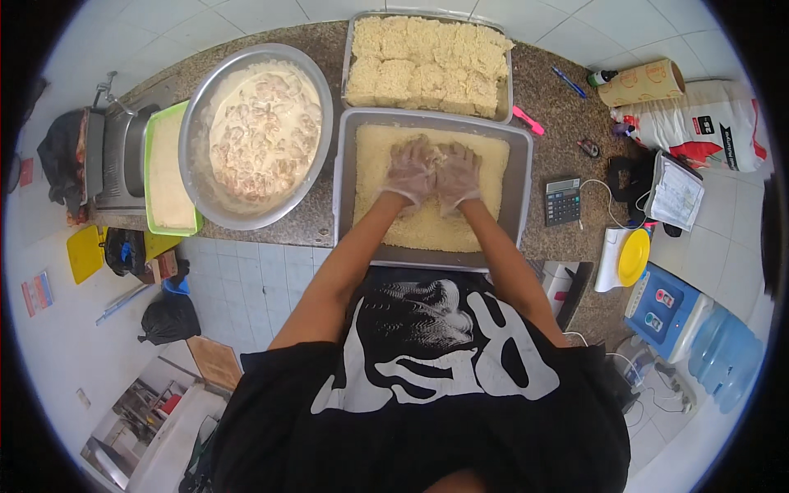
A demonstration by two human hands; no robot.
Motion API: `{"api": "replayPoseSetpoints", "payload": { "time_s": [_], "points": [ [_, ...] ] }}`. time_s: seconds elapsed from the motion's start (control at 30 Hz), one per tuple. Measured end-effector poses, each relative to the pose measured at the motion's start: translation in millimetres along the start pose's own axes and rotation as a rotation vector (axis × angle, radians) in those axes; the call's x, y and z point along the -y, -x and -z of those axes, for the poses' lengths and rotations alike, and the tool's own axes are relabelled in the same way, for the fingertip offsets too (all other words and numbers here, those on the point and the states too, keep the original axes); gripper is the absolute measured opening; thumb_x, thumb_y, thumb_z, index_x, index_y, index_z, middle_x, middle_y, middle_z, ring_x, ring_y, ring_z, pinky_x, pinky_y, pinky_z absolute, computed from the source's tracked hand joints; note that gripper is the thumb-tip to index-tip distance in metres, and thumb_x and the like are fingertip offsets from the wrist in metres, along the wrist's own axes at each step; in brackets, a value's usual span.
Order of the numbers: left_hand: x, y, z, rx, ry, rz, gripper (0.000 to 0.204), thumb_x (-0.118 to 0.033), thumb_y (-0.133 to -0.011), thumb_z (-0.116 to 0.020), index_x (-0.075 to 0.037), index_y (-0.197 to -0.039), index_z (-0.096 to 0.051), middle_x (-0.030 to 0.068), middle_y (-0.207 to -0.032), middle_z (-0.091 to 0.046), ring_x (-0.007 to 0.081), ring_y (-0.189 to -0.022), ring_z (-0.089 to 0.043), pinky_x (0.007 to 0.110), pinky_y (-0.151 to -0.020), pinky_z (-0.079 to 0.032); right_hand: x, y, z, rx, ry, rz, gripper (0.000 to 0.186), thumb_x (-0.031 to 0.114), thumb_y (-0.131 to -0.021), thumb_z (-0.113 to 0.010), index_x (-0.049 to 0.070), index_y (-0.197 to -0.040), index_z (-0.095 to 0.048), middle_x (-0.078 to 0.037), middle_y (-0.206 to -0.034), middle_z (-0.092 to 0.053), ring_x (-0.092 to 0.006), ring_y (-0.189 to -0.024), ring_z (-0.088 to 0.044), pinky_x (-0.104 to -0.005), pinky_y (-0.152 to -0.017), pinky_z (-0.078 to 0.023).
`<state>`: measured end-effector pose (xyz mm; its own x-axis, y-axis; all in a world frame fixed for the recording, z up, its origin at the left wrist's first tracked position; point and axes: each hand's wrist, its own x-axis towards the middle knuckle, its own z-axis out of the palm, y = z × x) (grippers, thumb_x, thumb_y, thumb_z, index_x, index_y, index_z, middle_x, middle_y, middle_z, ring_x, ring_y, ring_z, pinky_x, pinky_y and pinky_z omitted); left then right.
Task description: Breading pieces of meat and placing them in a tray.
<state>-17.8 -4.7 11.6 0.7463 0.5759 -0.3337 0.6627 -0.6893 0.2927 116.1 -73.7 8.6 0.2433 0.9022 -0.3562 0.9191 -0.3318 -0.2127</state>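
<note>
Both my hands wear clear plastic gloves and lie side by side in a grey tray (518,193) filled with pale breadcrumbs (481,226). My left hand (409,170) rests palm down on the crumbs with its fingers stretched forward. Close against it, my right hand (459,175) also presses down, fingers apart and dusted with crumbs. A little crumb-coated material shows between the two hands; whatever lies under the palms is hidden. Left of the tray stands a large metal bowl (191,177) holding pieces of what looks like raw meat (267,123) in creamy batter.
Behind my tray, another tray (349,86) holds rows of crumb-coated pieces (427,62). A green-rimmed container (149,177) sits between the bowl and the sink (123,160). To the right lie a pink-handled utensil (528,121), a calculator (562,201), a pen (569,82) and a yellow plate (634,256).
</note>
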Motion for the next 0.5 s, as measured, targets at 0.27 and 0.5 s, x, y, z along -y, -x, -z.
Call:
{"api": "replayPoseSetpoints", "payload": {
  "time_s": [0.27, 0.5],
  "points": [
    [29, 28, 61, 0.281, 0.013, -0.006, 0.058, -0.031, -0.087, -0.05, -0.008, -0.139, -0.041, 0.0244, -0.133, -0.047, 0.0382, -0.127, -0.042, 0.047, -0.107, -0.031, -38, 27, 45, 0.243, -0.004, 0.038, 0.056, 0.04, -0.084, -0.054, 0.021, -0.136, -0.046, -0.014, -0.134, -0.05, -0.0345, -0.126, -0.045, -0.0456, -0.105, -0.034],
    [17, 44, 67, 0.238, 0.159, -0.072, 0.047, -0.023, -0.086, -0.052, -0.009, -0.13, -0.051, 0.0221, -0.119, -0.059, 0.035, -0.115, -0.055, 0.044, -0.095, -0.044, -70, 63, 30, -0.081, -0.239, 0.271, 0.05, 0.024, -0.076, -0.063, 0.017, -0.125, -0.055, -0.017, -0.108, -0.062, -0.0344, -0.103, -0.059, -0.0423, -0.091, -0.046]
  ]
}}
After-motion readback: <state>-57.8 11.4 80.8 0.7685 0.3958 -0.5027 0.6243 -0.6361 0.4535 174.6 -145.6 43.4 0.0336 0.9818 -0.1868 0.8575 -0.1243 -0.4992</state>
